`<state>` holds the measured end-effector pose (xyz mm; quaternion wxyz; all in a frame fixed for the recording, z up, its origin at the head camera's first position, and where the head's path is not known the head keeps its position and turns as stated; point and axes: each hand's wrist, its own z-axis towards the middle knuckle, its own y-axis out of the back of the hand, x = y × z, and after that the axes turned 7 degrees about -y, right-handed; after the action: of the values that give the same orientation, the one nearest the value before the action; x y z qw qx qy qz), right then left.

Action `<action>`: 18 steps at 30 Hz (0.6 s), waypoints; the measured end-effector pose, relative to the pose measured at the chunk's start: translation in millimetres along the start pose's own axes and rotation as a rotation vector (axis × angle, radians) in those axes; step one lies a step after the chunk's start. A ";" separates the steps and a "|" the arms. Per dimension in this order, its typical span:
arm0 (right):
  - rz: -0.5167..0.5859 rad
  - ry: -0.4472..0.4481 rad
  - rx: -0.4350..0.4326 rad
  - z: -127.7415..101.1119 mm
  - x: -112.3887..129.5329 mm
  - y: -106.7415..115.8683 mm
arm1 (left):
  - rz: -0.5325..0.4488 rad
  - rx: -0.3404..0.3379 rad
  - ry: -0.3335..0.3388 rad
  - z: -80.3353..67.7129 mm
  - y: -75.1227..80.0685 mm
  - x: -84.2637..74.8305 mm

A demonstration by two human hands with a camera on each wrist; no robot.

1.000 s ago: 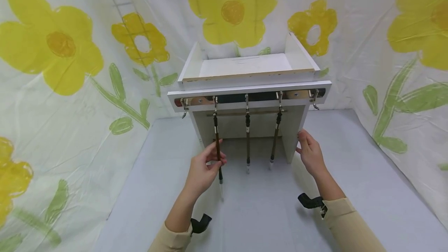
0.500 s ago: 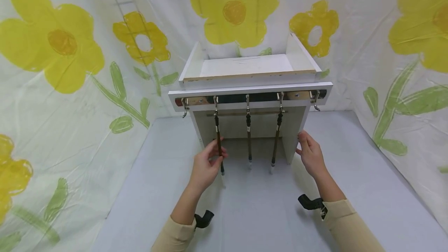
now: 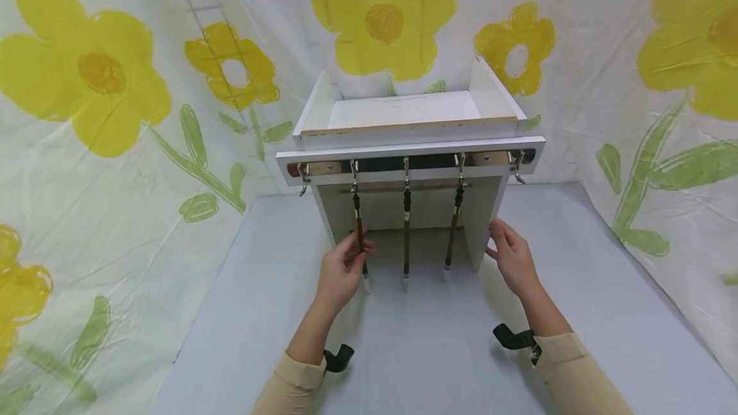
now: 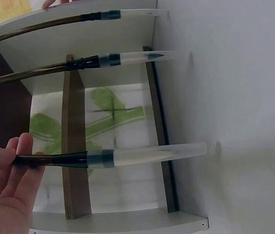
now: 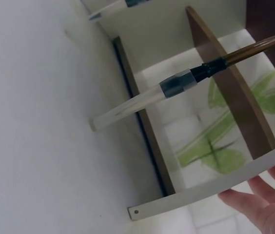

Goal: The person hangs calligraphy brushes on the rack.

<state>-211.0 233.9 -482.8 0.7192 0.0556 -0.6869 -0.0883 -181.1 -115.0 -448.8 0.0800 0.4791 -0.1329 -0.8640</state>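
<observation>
Left hand (image 3: pixel 340 272) is now pinching the leftmost brush (image 3: pixel 359 235) nearer vertical under the rack's (image 3: pixel 409 157) left-front hooks, right hand (image 3: pixel 510 255) resting flat, fingers straight, on the side panel (image 3: pixel 490 210); tugging risks unhooking it.

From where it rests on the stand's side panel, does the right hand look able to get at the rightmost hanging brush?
Probably yes. The right hand rests on the white stand's right side panel, and the rightmost brush hangs just inside it from the hook rail, with nothing between them at the open front.
</observation>
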 end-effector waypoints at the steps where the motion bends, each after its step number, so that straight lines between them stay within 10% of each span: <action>1: 0.003 -0.004 0.003 -0.2 -0.3 0.0 | 0.001 0.002 -0.006 0.0 0.1 0.6; 10: -0.011 -0.001 0.021 -1.5 0.1 2.0 | 0.014 -0.006 -0.059 -4.0 3.4 12.4; 18: -0.094 0.039 0.084 -11.1 11.2 12.7 | 0.224 -0.047 -0.200 -19.1 35.7 12.0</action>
<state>-198.9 243.6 -469.9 0.7245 0.1196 -0.6725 -0.0922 -170.8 -155.1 -457.2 0.1735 0.3710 -0.1724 -0.8958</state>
